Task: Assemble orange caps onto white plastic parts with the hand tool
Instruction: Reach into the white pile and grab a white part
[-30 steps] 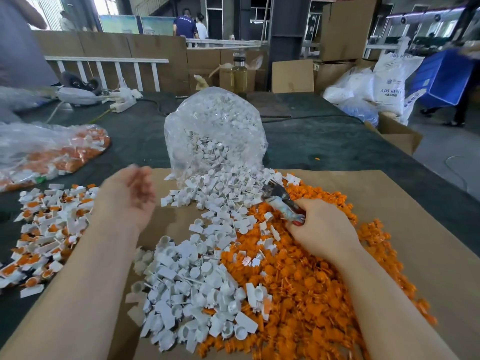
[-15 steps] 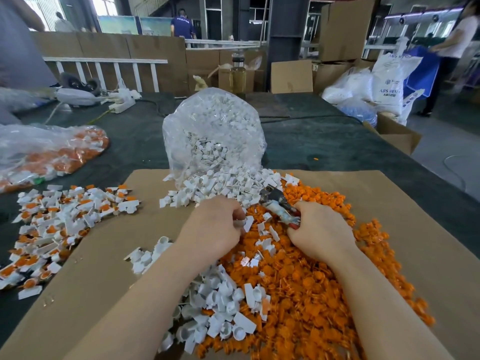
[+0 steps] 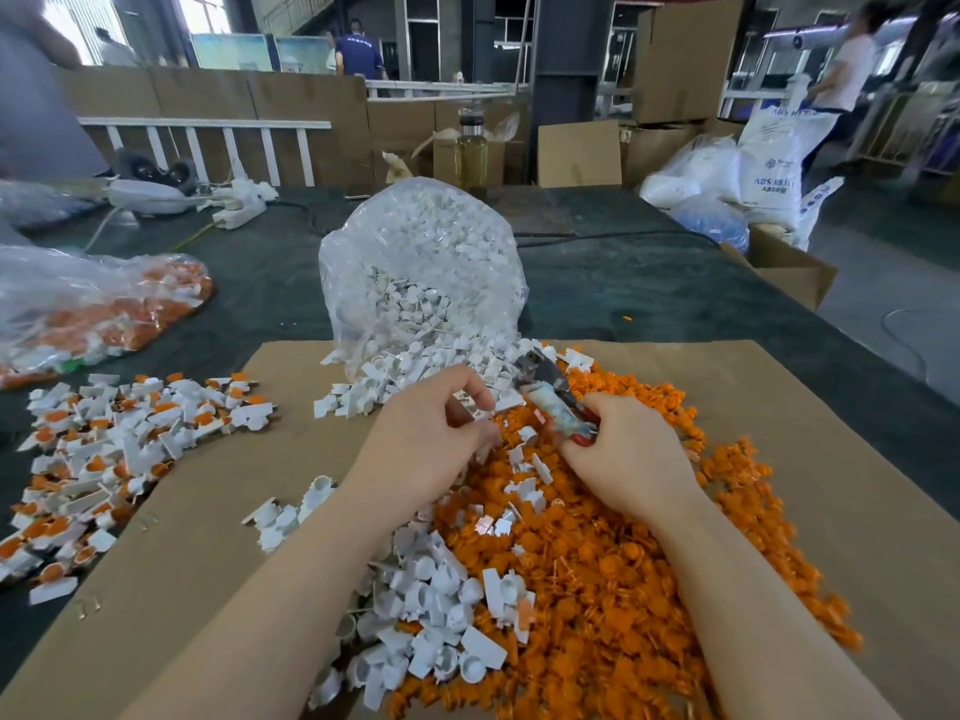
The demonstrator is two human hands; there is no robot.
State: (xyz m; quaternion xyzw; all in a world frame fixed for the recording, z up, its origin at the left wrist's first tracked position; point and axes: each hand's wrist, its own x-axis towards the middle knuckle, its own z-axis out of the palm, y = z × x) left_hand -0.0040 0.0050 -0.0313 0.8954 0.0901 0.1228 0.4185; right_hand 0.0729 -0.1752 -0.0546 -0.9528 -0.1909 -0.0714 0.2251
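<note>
Our left hand (image 3: 434, 433) pinches a white part (image 3: 470, 412), our right hand (image 3: 631, 459) grips the pliers (image 3: 550, 397); the small part could slip into the heap if misaligned.

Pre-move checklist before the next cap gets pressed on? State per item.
1. Hand tool held: ok, the right hand grips it by the handle, nose pointing up and away.
2. White part picked: cannot tell, the left hand has its fingers curled at the edge of the white parts, but what they pinch is hidden.
3. Orange caps in reach: ok, the pile lies under and around both hands.
4. Part seated in the tool: cannot tell, the tool's nose is too small to read.
5. Room for finished pieces: ok, the assembled pile lies to the left, apart from the raw piles.
</note>
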